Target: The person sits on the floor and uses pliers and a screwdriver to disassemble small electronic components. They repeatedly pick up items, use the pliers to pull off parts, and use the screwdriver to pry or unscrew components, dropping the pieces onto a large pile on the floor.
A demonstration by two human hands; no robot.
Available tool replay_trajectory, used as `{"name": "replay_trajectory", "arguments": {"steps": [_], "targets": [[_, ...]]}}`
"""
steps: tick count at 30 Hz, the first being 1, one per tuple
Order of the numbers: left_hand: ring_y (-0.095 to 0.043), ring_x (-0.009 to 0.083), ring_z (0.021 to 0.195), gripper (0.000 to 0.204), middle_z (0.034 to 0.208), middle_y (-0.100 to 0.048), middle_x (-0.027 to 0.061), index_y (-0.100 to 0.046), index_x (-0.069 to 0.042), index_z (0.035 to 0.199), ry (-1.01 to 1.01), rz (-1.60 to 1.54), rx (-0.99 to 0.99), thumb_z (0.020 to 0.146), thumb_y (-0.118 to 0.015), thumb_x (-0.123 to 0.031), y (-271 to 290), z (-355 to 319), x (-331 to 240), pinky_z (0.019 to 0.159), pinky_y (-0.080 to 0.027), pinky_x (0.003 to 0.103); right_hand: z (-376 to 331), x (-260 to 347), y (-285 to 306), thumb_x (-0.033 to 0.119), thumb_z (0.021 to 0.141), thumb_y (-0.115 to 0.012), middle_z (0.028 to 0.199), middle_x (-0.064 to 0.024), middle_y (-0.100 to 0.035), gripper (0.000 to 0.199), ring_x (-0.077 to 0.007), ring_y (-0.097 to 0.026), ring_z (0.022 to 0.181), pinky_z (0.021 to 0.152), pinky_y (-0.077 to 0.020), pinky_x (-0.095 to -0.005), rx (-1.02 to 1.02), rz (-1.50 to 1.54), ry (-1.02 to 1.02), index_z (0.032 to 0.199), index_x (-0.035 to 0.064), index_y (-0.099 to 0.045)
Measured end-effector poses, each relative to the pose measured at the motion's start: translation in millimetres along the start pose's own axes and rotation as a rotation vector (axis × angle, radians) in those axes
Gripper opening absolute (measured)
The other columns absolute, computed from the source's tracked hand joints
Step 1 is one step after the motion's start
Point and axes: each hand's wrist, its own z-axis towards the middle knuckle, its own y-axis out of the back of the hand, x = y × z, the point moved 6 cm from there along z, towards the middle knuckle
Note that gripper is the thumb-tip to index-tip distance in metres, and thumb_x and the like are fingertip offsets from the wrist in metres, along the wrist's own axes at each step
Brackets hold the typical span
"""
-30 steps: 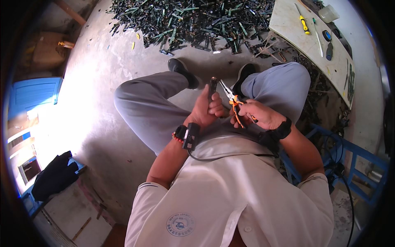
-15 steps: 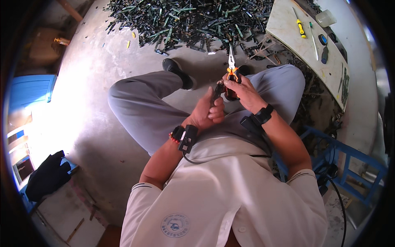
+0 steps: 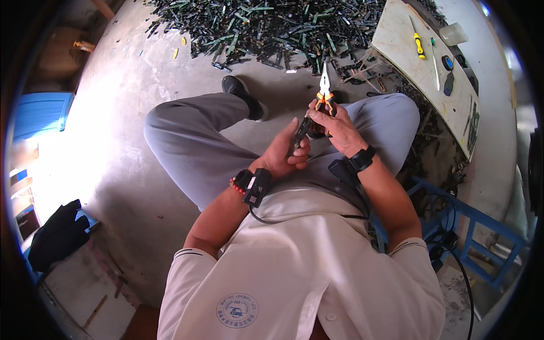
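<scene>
Long-nose pliers (image 3: 324,85) with orange-and-black handles point away from me, their jaws nearly together. My right hand (image 3: 340,130) is closed around their handles. Below and left of the pliers, my left hand (image 3: 285,151) grips a slim dark part (image 3: 302,130), which slants up to the right. The part's upper end meets the fingers of my right hand; whether they pinch it I cannot tell. Both hands are close together above my lap, between my bent knees.
A large heap of dark and green strip-like parts (image 3: 272,28) covers the floor ahead. On the pale board (image 3: 396,34) at the right lie a yellow-handled screwdriver (image 3: 419,46) and other tools. A blue metal frame (image 3: 481,224) and cable (image 3: 466,277) stand near my right elbow.
The pliers appear slightly lower and further right, along with my right hand. My left hand still holds the dark part, now showing a little more of its length. The whole view has shifted slightly.
</scene>
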Motion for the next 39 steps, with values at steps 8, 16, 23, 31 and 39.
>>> {"name": "replay_trajectory", "arguments": {"steps": [8, 16, 23, 31, 39], "targets": [[-0.026, 0.0089, 0.042, 0.056, 0.056, -0.036, -0.0041, -0.048, -0.014, 0.074, -0.02, 0.058, -0.006, 0.098, -0.038, -0.064, -2, -3, -3, 0.05, -0.028, 0.027, 0, 1, -1, 0.018, 0.092, -0.068, 0.097, -0.0005, -0.063, 0.025, -0.0109, -0.061, 0.089, 0.075, -0.0493, -0.0276, -0.011, -0.017, 0.025, 0.113, 0.0085, -0.058], [-0.026, 0.0089, 0.042, 0.056, 0.056, -0.035, -0.0042, -0.048, -0.013, 0.073, -0.088, 0.024, -0.004, 0.098, -0.04, -0.062, 7, 0, -5, 0.05, -0.029, 0.027, -11, 50, 15, 0.03, 0.097, -0.06, 0.085, -0.0033, -0.064, 0.031, -0.009, -0.06, 0.069, 0.063, -0.046, -0.0202, -0.283, -0.251, 0.256, 0.111, 0.0026, -0.061], [-0.027, 0.0089, 0.043, 0.055, 0.056, -0.035, -0.004, -0.048, -0.013, 0.073, -0.142, 0.044, -0.032, 0.097, -0.042, -0.062, 5, 0, -8, 0.05, -0.03, 0.028, -39, 167, 98, 0.037, 0.085, -0.059, 0.082, -0.0231, -0.065, 0.041, -0.0397, -0.063, 0.079, 0.076, -0.0477, -0.0443, -0.949, -1.046, 0.391, 0.092, -0.0035, -0.062], [-0.028, 0.0092, 0.044, 0.055, 0.056, -0.035, -0.0035, -0.048, -0.012, 0.074, -0.177, 0.056, -0.057, 0.095, -0.047, -0.063, 6, -3, -11, 0.05, -0.031, 0.028, -26, 196, 155, 0.047, 0.08, -0.061, 0.103, -0.0214, -0.068, 0.052, -0.0402, -0.063, 0.1, 0.087, -0.0481, -0.0471, -1.135, -1.248, 0.109, 0.103, 0.0003, -0.065], [-0.027, 0.01, 0.043, 0.055, 0.057, -0.036, -0.0027, -0.048, -0.011, 0.075, -0.194, 0.017, -0.098, 0.095, -0.048, -0.062, 13, -5, -11, 0.05, -0.032, 0.028, 0, 201, 162, 0.049, 0.079, -0.062, 0.113, -0.023, -0.065, 0.056, -0.0419, -0.06, 0.108, 0.092, -0.0472, -0.0509, -1.202, -1.36, 0.058, 0.108, 0.0012, -0.065]]}}
